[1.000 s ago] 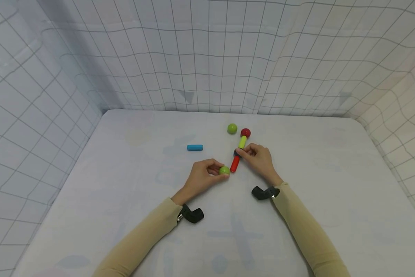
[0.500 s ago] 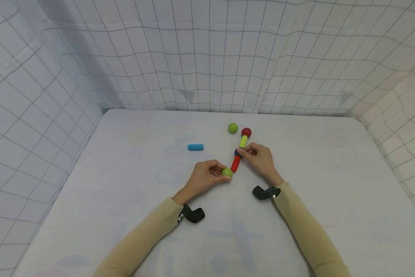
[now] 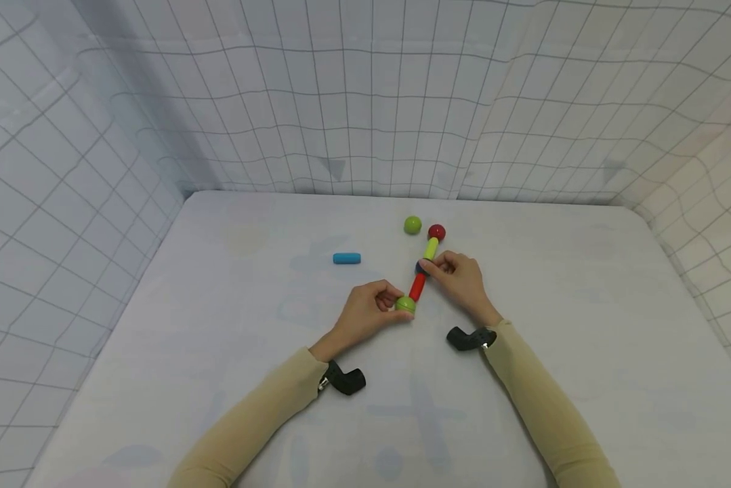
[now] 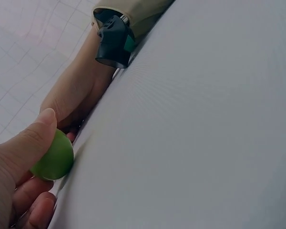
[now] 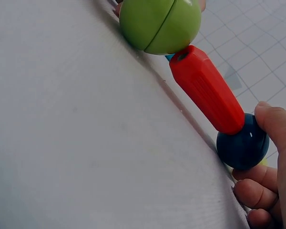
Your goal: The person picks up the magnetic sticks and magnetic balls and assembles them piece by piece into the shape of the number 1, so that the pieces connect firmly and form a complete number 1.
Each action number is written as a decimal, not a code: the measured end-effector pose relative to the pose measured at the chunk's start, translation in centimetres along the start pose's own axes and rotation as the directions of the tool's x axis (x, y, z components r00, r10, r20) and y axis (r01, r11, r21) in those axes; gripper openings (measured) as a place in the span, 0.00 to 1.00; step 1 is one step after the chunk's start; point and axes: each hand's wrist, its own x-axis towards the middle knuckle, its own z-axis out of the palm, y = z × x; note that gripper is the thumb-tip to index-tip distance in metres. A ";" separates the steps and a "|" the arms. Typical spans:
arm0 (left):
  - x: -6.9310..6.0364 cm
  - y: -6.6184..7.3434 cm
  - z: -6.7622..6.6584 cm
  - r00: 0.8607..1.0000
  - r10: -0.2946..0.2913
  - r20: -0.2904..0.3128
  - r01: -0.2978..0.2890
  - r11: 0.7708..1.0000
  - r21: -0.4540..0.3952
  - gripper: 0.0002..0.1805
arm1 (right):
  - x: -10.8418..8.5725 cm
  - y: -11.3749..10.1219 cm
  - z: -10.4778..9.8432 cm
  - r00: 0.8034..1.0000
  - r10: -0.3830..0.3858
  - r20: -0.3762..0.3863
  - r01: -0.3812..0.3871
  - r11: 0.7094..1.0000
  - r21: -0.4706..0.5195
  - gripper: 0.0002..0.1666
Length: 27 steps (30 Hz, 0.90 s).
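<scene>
My left hand point(image 3: 368, 313) pinches a glossy green ball point(image 3: 405, 305) between thumb and fingers, low over the white table. The ball sits right by the near end of a red faceted rod point(image 5: 207, 90); whether they touch I cannot tell. A dark hole shows in that rod end in the right wrist view. The rod's other end meets a dark blue ball point(image 5: 243, 143), which my right hand point(image 3: 463, 281) grips with thumb and fingers. Beyond it, a yellow-green rod point(image 3: 431, 249) leads to a red ball point(image 3: 436, 232), forming one line. The hand partly hides the blue ball.
A second green ball point(image 3: 412, 225) lies left of the red ball. Farther left lies a loose blue rod point(image 3: 347, 258). Grid-patterned white cloth point(image 3: 402, 122) hangs behind the table point(image 3: 249, 271) and at both sides. Each wrist carries a black camera mount point(image 3: 347, 379).
The green ball in my left hand has shifted slightly right and nearer to me, from beside the red rod's end to just below it. My right hand keeps its grip on the dark blue ball.
</scene>
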 end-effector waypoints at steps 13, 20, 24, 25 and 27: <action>0.1 0.4 0.5 1.000 -0.009 -0.012 0.009 1.000 0.018 0.18 | 0.0 0.2 0.0 1.000 0.008 0.012 -0.008 1.000 0.005 0.17; 0.1 0.7 0.9 0.998 0.065 -0.022 -0.064 0.996 0.061 0.18 | 0.0 0.1 -0.1 1.000 0.019 0.013 -0.019 1.000 -0.010 0.17; 0.1 0.9 1.3 0.994 0.107 -0.034 -0.104 0.991 0.081 0.18 | -0.1 -0.1 -0.1 1.000 0.021 0.011 -0.021 1.000 -0.008 0.16; 0.1 0.9 1.4 0.992 0.116 -0.039 -0.112 0.990 0.085 0.17 | -0.1 -0.1 -0.1 1.000 0.020 0.011 -0.020 1.000 -0.008 0.16; 0.1 0.9 1.5 0.992 0.119 -0.049 -0.115 0.990 0.087 0.17 | 0.0 -0.2 -0.2 1.000 0.017 0.010 -0.017 1.000 -0.005 0.16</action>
